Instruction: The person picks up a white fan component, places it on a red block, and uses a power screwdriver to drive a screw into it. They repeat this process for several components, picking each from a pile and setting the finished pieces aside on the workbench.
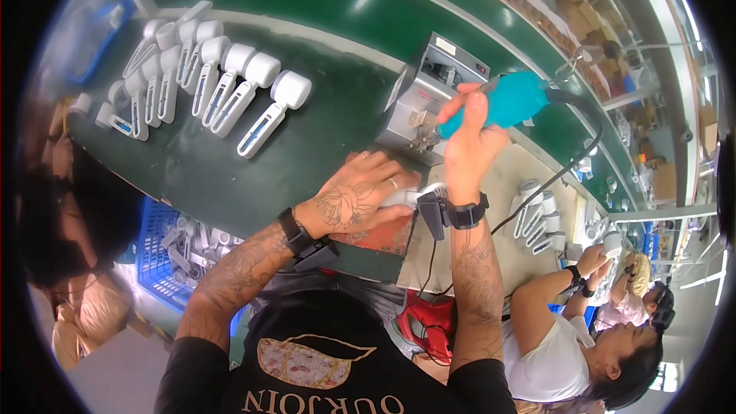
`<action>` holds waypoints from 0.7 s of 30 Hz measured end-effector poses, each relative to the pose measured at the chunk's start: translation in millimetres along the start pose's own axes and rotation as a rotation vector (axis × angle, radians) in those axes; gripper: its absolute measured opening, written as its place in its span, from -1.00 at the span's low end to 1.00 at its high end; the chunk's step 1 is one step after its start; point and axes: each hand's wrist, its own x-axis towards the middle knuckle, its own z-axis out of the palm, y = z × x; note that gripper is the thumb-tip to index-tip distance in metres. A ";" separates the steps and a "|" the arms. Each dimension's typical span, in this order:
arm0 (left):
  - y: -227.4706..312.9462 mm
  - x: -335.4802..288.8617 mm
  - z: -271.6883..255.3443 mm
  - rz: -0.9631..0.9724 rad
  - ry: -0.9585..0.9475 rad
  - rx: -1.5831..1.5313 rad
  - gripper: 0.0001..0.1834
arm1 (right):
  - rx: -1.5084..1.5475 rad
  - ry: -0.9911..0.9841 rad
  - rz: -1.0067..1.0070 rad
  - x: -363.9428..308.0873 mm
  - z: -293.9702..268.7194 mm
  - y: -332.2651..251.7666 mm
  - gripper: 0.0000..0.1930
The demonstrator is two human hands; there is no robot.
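My left hand (364,192) is closed over a white plastic device (399,198), pressing it on a reddish pad (383,236) at the bench's near edge. A round ribbed white part shows beside it, partly hidden by my right wrist. My right hand (474,134) grips a teal electric screwdriver (515,101) with its cord running off to the right. The tool's front end points down-left at the outlet of a grey metal screw feeder (429,92); its tip is hard to make out there. Black bands with small boxes sit on both my wrists.
Rows of white round-headed devices (261,111) lie on the green bench mat (337,123) at the left. More such devices (537,218) lie at the right. A blue crate (153,249) of parts stands below left. A co-worker (552,353) sits at my right.
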 end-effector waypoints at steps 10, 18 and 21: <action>-1.8 0.2 1.5 -0.012 0.018 -0.021 -0.50 | 0.036 -0.057 0.000 -13.6 1.7 0.7 -0.66; -0.7 3.5 0.9 -0.024 -0.015 -0.009 -0.51 | 0.120 -0.005 0.203 -62.0 -30.8 -26.7 -0.51; -0.2 2.5 -1.0 -0.030 -0.021 -0.004 -0.52 | 0.182 -0.021 0.170 -63.3 -28.5 -23.8 -0.50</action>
